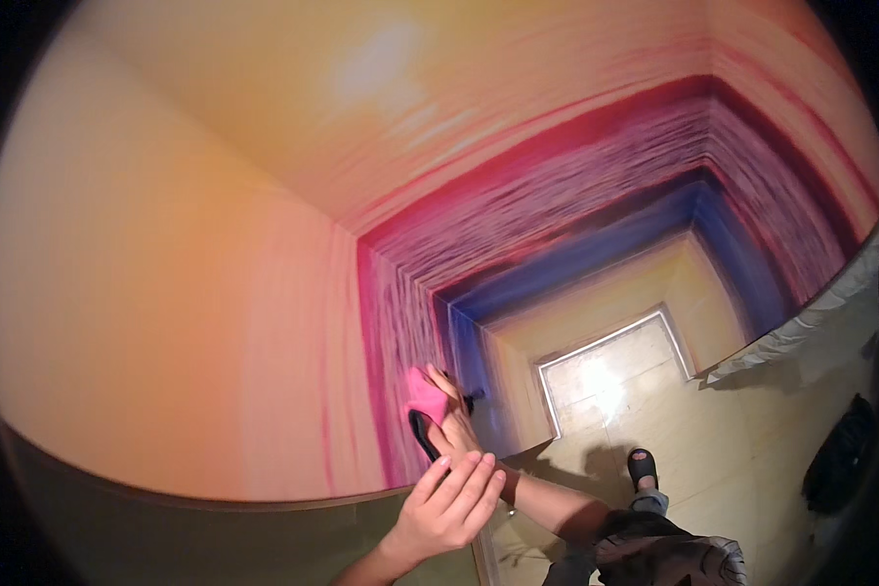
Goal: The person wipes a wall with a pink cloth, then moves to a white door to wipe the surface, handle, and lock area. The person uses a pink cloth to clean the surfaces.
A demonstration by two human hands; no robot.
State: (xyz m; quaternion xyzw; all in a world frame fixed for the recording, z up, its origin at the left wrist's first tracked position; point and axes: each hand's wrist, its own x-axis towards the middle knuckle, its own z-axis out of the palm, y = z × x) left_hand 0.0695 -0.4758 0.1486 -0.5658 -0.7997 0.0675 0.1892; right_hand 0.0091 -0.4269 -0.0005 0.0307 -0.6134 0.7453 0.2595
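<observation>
Against the painted wall [410, 315], my right hand [458, 428] holds a bright pink cloth-like item [426, 399] with a black edge or strap [421, 436]. Part of it is covered by my fingers, so I cannot tell exactly what it is. My left hand [450, 505] overlaps my right wrist in the picture, back of the hand up and fingers stretched out. Its palm and thumb are hidden, as is the lower end of the black strap. Whether it touches the wrist or the strap cannot be seen.
Sunset-coloured bands run over adjoining walls with inner and outer corners. Below lies a glossy tiled floor [593, 425]. My foot in a black sandal [641, 469] stands there. Pale gathered fabric [806, 322] borders the right wall, and a dark object [842, 454] lies at far right.
</observation>
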